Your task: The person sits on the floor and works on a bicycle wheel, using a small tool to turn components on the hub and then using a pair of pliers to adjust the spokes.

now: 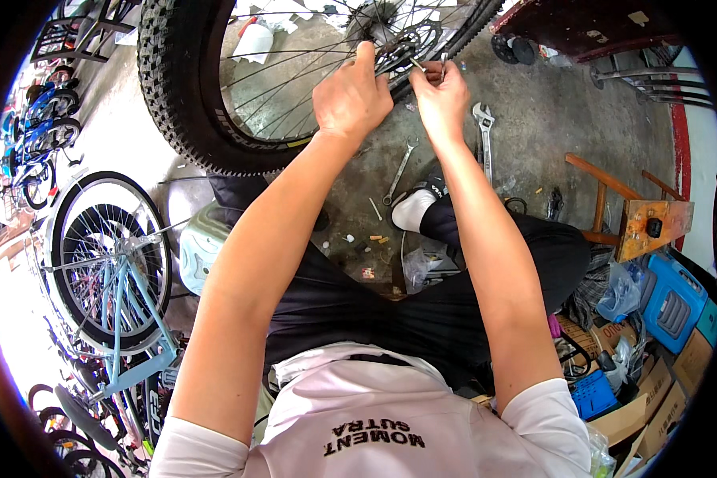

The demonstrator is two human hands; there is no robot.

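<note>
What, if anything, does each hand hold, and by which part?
The right hand seems to pinch a thin object in its fingertips, one pale end sticking out; the gripped part is hidden. Whether the left hand holds anything cannot be told.

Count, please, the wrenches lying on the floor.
2: a slim wrench near the white sock, and a larger adjustable wrench right of the right hand. Others may be hidden.

L hand [350, 99] & R hand [440, 97] at wheel [170, 84], wrenches [486, 142] on flr [546, 111] btwn wheel & stool [636, 231], bike [142, 372] far L
</note>
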